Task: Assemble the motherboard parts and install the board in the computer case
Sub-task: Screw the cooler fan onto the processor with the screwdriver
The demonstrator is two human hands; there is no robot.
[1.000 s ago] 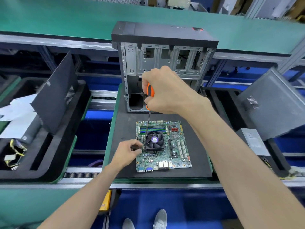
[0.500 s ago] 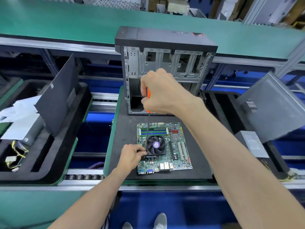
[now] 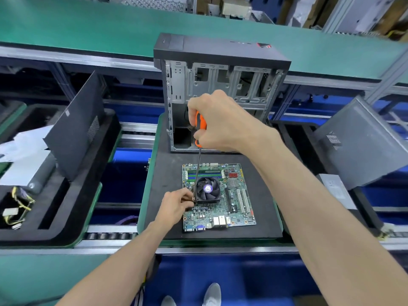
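A green motherboard (image 3: 234, 208) lies flat on a black mat (image 3: 167, 173), with a black CPU cooler fan (image 3: 207, 189) mounted on it. My right hand (image 3: 223, 122) grips the orange handle of a long screwdriver (image 3: 199, 129), which stands nearly upright. Its tip meets the board at the fan's front left corner. My left hand (image 3: 176, 206) pinches the shaft close to the tip. Behind the mat stands an open computer case (image 3: 220, 69) with a black top and a bare metal inside.
A black side panel (image 3: 75, 127) leans in a black tray on the left, next to a power supply with yellow cables (image 3: 15, 206). On the right a grey panel (image 3: 362, 142) leans over another power supply (image 3: 335, 186). A green conveyor belt (image 3: 88, 25) runs behind.
The view has shifted slightly. My left hand has slid a little toward the fan's corner, staying at the screwdriver tip. My right hand keeps its grip on the handle.
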